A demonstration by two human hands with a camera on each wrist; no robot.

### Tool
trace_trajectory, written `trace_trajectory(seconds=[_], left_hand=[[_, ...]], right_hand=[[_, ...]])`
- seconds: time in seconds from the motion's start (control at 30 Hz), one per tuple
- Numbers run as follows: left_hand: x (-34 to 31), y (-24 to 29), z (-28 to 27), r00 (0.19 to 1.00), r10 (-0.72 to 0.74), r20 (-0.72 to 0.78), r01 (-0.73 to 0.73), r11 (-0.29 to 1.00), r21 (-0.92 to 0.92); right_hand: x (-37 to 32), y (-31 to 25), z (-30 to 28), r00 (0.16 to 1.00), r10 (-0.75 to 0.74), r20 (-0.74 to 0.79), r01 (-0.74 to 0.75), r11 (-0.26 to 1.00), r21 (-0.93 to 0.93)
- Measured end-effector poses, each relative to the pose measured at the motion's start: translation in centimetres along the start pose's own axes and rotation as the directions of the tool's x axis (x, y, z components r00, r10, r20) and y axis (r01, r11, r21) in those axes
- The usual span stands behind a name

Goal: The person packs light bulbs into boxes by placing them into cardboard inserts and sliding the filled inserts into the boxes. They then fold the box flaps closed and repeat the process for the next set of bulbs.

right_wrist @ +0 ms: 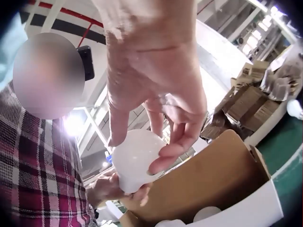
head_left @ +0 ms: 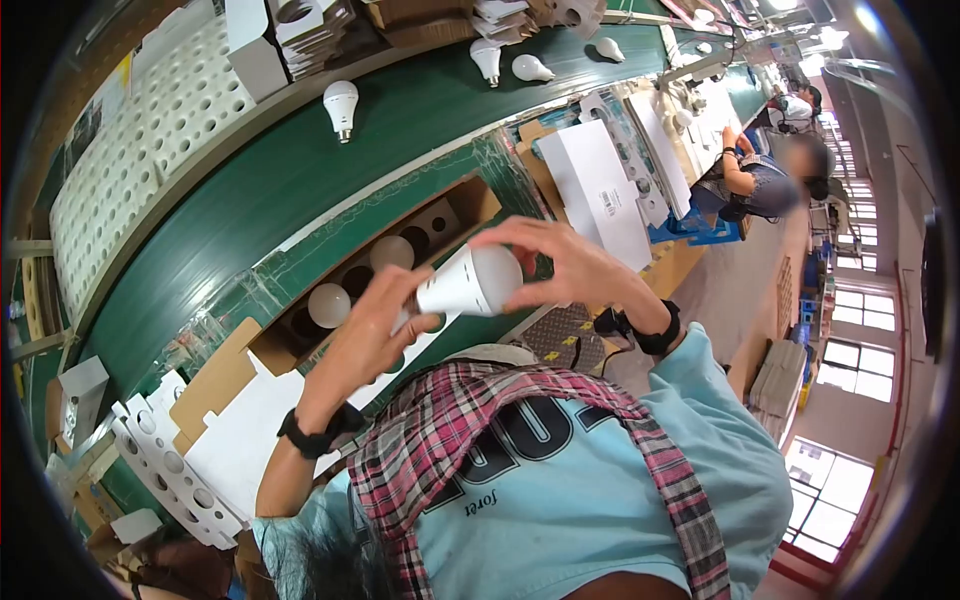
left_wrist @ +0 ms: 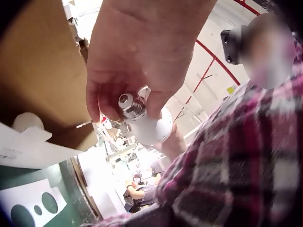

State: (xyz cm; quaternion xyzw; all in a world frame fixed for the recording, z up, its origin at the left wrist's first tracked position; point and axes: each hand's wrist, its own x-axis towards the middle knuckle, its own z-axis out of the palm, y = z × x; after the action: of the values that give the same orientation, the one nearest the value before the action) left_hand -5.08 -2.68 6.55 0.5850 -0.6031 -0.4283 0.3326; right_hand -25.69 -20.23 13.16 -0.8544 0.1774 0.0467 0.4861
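A white bulb (head_left: 468,284) is held between both hands above an open carton (head_left: 268,345). The left hand (head_left: 365,330) pinches its base end; in the left wrist view the metal screw cap (left_wrist: 132,105) shows between thumb and fingers of the left hand (left_wrist: 137,56). Around the round dome, the right hand (head_left: 575,265) has its thumb and fingers curled, and the right wrist view shows the right hand (right_wrist: 156,80) gripping the dome (right_wrist: 137,156) from above. Inside the carton, white bulbs (head_left: 329,305) sit in a holed insert.
On the green bench (head_left: 240,210) beyond the carton lie several loose bulbs (head_left: 341,107). A white perforated board (head_left: 150,150) stands at the upper left, with folded cartons (head_left: 410,18) at the top. White sheets with holes (head_left: 165,470) lie lower left. Another person (head_left: 755,180) sits farther along the bench.
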Motion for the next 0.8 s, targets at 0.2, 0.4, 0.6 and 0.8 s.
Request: trace_trajectory(seconds=[0.2,0.4,0.6,0.8], left_hand=[[0.8,-8.6,4.7,0.984,-0.037,-0.174,0.081,0.965,0.251],[0.8,-10.2,5.8,0.968,0.024,-0.249,0.038,0.97,0.24],[0.5,-10.3,5.8,0.96,0.055,-0.274,0.027,0.958,0.287],[0.6,-10.4,6.2,0.957,0.068,-0.283,0.009,0.965,0.262]], right_hand=[[2.5,3.6,1.6,0.952,0.138,-0.272,-0.239,0.89,-0.387],[7.5,6.0,4.2,0.962,0.175,-0.209,-0.27,0.721,-0.638],[9.6,7.7,5.0,0.978,0.163,-0.127,-0.205,0.681,-0.703],[9.2,11.3,6.8,0.992,0.042,-0.12,-0.118,0.642,-0.758]])
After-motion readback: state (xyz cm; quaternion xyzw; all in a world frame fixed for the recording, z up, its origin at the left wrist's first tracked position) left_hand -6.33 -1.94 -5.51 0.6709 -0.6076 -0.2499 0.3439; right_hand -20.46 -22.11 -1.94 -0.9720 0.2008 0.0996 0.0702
